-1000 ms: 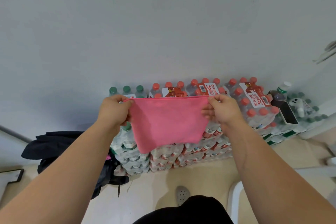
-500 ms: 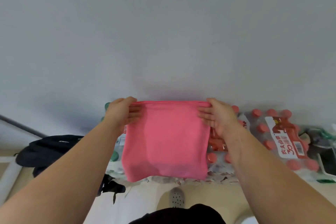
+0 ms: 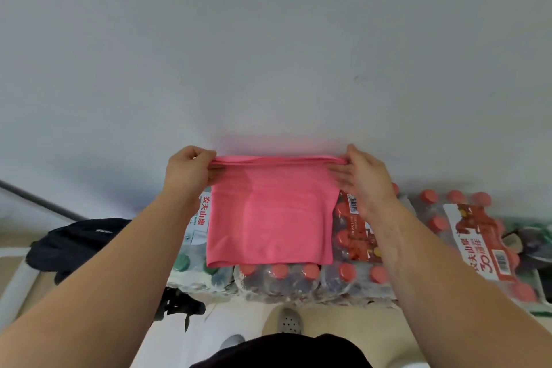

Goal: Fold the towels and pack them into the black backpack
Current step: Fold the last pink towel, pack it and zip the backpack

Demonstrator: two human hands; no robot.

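A pink towel (image 3: 270,218), folded into a rough square, hangs in front of me over the stacked water bottles. My left hand (image 3: 188,172) pinches its top left corner with curled fingers. My right hand (image 3: 363,176) pinches the top right corner between thumb and fingers. The top edge is stretched level between both hands, with several layers showing. The black backpack (image 3: 74,243) lies slumped on the floor at the left, beyond my left forearm.
Shrink-wrapped packs of bottles with red caps (image 3: 373,248) and green caps (image 3: 191,260) are stacked against the grey wall (image 3: 268,54). A white bar (image 3: 15,287) runs at the far left. My shoes (image 3: 288,321) stand on the beige floor below.
The view has tilted down and nearer to the bottle stack. The towel now hangs straight and squarer, with its top edge pulled taut between the hands.
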